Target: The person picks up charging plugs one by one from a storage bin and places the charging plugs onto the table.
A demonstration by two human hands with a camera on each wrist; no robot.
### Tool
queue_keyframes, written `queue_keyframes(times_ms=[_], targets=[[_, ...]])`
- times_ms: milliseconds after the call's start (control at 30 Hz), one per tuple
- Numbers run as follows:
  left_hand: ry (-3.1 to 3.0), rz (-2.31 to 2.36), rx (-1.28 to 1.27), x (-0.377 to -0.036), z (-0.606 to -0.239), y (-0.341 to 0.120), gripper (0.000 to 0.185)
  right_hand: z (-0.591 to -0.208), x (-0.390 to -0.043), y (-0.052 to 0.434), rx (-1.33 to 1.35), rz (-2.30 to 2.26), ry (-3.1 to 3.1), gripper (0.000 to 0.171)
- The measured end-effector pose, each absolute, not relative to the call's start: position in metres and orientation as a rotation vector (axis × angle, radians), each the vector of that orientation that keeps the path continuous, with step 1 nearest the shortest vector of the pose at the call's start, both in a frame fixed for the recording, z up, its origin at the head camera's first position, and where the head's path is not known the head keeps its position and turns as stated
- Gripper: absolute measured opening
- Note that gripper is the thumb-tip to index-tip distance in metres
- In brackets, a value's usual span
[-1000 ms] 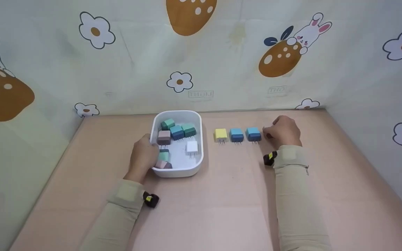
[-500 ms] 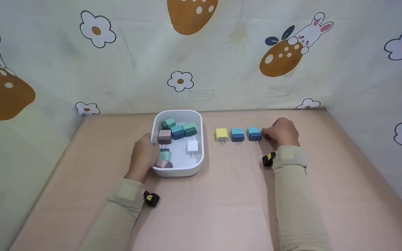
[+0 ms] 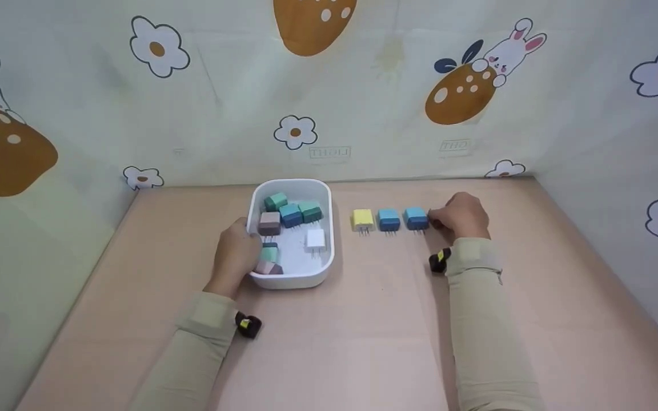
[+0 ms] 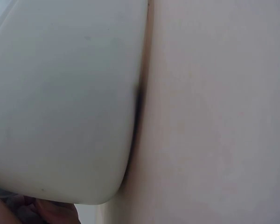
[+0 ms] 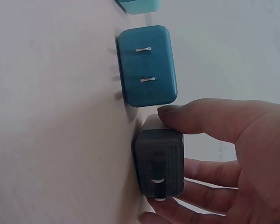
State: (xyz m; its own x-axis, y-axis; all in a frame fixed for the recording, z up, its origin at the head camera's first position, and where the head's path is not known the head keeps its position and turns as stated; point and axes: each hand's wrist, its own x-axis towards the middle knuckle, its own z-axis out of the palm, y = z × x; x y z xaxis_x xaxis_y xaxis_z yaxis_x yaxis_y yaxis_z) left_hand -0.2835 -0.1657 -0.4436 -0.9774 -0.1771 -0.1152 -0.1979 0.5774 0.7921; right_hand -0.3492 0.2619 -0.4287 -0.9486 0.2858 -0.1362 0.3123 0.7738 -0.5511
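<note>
Gripping the white tray's (image 3: 322, 197) near-left rim, the left hand (image 3: 236, 254) steadies it. Right of the tray stand yellow (image 3: 362, 220) and two blue plugs (image 3: 388, 220). Right hand (image 3: 461, 216) pinches a grey plug (image 5: 158, 162) just beside the last blue; best set level, prongs matching the row.

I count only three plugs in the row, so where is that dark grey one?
The dark grey plug sits pinched in the right hand, at the row's right end beside the blue plug.
</note>
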Motion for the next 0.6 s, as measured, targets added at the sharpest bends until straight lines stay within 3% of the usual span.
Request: queue_keyframes(times_ms=[600], targets=[[2.762, 1.407, -0.351, -0.2834, -0.4424, -0.1643, 0.049, -0.4302, -0.3482, 0.2609, 0.456, -0.827, 2.989, 0.034]])
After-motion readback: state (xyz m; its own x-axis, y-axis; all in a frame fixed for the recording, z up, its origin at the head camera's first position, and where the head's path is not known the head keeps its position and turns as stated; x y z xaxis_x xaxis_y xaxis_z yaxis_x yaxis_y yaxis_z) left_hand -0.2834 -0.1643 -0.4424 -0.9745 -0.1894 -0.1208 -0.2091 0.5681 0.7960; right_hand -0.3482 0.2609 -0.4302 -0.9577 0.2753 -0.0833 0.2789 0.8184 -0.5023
